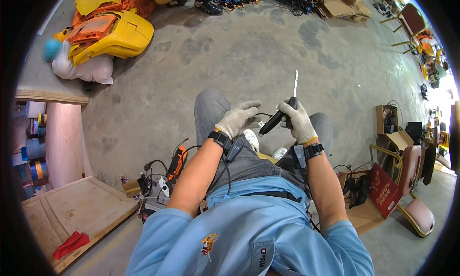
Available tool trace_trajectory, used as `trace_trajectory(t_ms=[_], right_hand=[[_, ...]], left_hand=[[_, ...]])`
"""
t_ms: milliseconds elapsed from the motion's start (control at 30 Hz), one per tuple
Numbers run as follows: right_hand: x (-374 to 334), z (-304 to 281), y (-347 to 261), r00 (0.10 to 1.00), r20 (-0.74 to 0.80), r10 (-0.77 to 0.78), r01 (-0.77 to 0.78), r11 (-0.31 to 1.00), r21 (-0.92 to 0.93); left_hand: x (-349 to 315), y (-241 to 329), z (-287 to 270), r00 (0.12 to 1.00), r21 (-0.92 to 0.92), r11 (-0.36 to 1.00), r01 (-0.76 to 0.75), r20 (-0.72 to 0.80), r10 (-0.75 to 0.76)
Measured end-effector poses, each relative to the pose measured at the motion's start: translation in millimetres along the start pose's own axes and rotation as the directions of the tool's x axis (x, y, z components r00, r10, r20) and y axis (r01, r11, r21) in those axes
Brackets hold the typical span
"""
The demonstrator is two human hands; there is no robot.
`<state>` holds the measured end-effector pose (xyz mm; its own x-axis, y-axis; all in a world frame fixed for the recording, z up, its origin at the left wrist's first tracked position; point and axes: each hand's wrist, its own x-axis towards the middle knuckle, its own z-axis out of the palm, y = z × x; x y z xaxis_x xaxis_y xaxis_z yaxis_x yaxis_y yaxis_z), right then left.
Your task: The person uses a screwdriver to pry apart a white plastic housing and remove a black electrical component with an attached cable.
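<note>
My right hand (298, 122), in a pale knitted work glove, is closed around a screwdriver (295, 88). Its dark handle sits in the fingers and its bright metal shaft points away from me. Beside that handle, a long black piece (272, 124) with a small whitish end slants down to the left, against the same hand; how it is gripped is hidden. A thin black cable runs from it toward my left hand (239, 118). That hand, gloved too, has its fingers stretched out just left of the black piece, with nothing clearly held.
An orange-and-black tool (177, 161) and tangled cables lie by my left leg. Yellow and orange plastic housings (117, 34) are piled far left. A wooden board (79, 213) bears a red cloth (72, 245). Cardboard boxes (366, 218) and a chair (417, 216) stand at right.
</note>
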<state>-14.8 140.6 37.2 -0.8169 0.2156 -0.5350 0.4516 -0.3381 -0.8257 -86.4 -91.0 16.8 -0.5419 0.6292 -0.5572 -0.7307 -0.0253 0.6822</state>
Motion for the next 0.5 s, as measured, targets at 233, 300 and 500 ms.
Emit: trace_trajectory(t_ms=[233,300,500], right_hand=[[-1.3,-6.5,-9.7,0.998,-0.028,0.056,-0.056,0.998,-0.003],[-3.9,5.0,-10.2,0.996,-0.018,0.089,-0.086,0.986,0.144],[-4.5,19.7,-6.9,0.983,0.132,0.126,-0.147,0.975,0.167]], left_hand=[[2.6,-0.8,-2.1,0.998,0.073,0.996,0.054,0.017,-0.056],[7.2,-7.2,-9.5,0.988,0.103,0.989,0.103,0.106,-0.114],[-7.6,3.0,8.9,0.978,-0.028,1.0,0.006,0.208,0.0]])
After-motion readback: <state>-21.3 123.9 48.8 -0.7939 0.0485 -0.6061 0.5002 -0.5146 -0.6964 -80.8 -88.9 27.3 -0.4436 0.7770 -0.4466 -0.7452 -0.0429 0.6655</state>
